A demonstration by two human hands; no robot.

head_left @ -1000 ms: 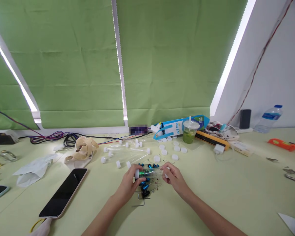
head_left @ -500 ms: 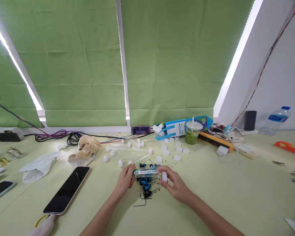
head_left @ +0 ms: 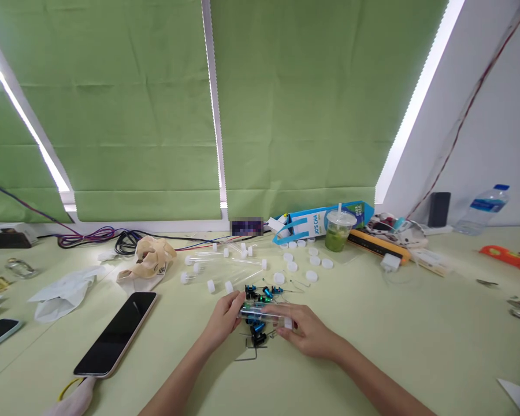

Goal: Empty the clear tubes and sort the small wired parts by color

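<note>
A clear plastic tube (head_left: 253,314) lies level between my hands, above a pile of blue and black metal parts (head_left: 257,330). My left hand (head_left: 226,316) is closed around its left end. At the other end, a white cap (head_left: 288,323) is held in my right hand (head_left: 308,330), whose forefinger reaches along the tube. Whether the cap is seated on the tube I cannot tell. Just below the pile lie bent hex keys (head_left: 256,352). More clear tubes (head_left: 238,267) with white caps rest behind, beside several loose white caps (head_left: 292,266).
A black-screened phone (head_left: 116,334) lies to the left, near a crumpled beige cloth bag (head_left: 149,259). Farther back are a cup of green drink (head_left: 338,234), a blue and white bag (head_left: 312,224) and an orange-black bar (head_left: 378,247). A water bottle (head_left: 483,209) leans at right.
My right hand has brought the white cap in line with the tube's right end, and its forefinger now extends over the tube. My left hand keeps its hold, shifted slightly right.
</note>
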